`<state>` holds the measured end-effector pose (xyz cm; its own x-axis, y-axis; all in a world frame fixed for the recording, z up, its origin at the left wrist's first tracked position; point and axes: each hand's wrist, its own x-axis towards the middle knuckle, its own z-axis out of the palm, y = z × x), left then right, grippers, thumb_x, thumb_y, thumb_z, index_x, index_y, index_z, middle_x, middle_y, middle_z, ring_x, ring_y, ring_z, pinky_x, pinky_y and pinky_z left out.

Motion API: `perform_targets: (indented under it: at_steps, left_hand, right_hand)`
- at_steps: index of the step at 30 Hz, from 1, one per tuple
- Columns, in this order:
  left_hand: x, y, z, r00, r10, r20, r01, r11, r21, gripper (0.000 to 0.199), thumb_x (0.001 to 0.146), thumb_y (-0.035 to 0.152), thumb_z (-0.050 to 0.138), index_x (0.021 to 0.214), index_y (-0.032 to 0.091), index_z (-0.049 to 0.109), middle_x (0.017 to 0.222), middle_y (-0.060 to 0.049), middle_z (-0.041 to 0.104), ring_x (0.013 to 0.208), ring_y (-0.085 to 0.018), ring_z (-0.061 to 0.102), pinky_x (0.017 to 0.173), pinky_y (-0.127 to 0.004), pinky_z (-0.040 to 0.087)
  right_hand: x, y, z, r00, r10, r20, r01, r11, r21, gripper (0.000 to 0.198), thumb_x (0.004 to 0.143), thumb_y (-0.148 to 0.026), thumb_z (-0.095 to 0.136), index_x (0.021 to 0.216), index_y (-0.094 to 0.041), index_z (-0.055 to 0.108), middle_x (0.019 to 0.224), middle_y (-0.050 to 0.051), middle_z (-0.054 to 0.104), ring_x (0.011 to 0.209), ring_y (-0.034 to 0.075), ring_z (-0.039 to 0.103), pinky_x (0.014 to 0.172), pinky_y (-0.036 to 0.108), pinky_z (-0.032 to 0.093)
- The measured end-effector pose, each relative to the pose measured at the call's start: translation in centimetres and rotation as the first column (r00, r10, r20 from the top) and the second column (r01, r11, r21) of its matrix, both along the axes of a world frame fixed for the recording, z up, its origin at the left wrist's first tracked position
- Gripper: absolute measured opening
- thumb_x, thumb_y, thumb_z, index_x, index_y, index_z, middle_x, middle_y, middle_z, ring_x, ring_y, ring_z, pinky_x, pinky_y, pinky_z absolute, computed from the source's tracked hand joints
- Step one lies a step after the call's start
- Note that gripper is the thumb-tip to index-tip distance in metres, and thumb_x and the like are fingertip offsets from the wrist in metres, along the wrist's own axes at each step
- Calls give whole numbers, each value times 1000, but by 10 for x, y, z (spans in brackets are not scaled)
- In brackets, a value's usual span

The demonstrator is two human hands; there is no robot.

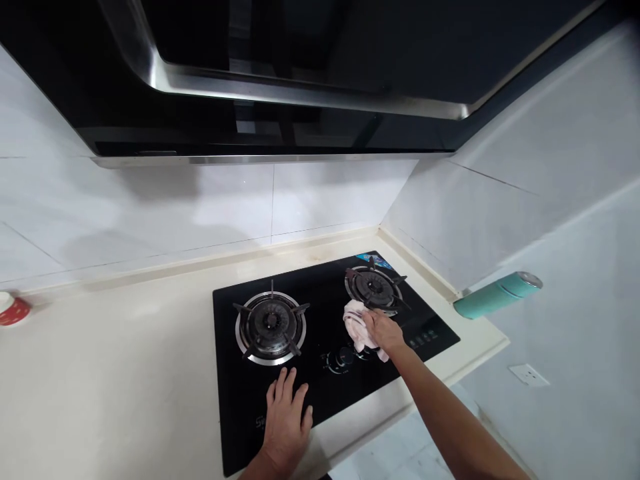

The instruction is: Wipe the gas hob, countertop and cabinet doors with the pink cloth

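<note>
A black glass gas stove (320,313) is set into the pale countertop. My right hand (384,331) is closed on a light pink cloth (356,325), which lies bunched against the glass just in front of the right burner (375,287). Part of the cloth hangs over a control knob there. My left hand (287,417) rests on the stove's front part with its fingers spread, holding nothing. Just beyond its fingertips is the left burner (271,323) with its pot support. Another control knob (345,357) sits between my two hands.
A dark range hood (300,127) hangs low over the stove. At the counter's right edge stands a teal cylinder (495,297). A red and white container (13,310) is at far left. Tiled walls close off the back and right.
</note>
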<state>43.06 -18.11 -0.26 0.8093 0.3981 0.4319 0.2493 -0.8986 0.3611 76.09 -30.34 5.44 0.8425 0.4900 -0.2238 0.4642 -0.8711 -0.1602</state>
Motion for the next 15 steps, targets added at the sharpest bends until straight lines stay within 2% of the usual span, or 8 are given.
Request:
perform_targets:
  at_steps: [4, 8, 12, 15]
  left_hand:
    - [-1, 2, -2, 1000, -12, 2, 12, 1000, 4, 33, 87, 21, 57, 118, 24, 68, 144, -10, 57, 136, -31, 48, 105, -49, 42]
    - [0, 2, -5, 1000, -15, 0, 15, 1000, -23, 32, 85, 23, 59, 115, 24, 69, 142, -11, 59, 136, -32, 49, 103, -50, 43]
    - [3, 1, -8, 1000, -9, -1, 9, 999, -50, 31, 85, 23, 59, 115, 24, 69, 143, -12, 58, 136, -33, 48, 104, -52, 42]
    - [4, -1, -6, 1000, 3, -15, -4, 998, -69, 32, 86, 23, 59, 117, 24, 68, 143, -12, 58, 137, -33, 48, 104, -52, 41]
  right_hand:
    - [-1, -6, -1, 996, -86, 3, 86, 996, -18, 46, 103, -52, 43, 129, -17, 59, 136, 11, 57, 117, 21, 60, 105, 44, 47]
    - [1, -25, 5, 989, -146, -34, 143, 986, -80, 50, 103, -55, 43, 128, -15, 60, 123, 11, 65, 109, 20, 64, 100, 43, 50]
    - [-13, -58, 12, 978, -205, -47, 195, 967, -164, 52, 107, -44, 24, 120, -16, 66, 110, 14, 71, 98, 21, 69, 88, 37, 51]
    - [-41, -77, 13, 976, -218, -11, 211, 954, -213, 57, 105, -34, 16, 117, -17, 68, 105, 17, 72, 94, 25, 71, 81, 37, 51]
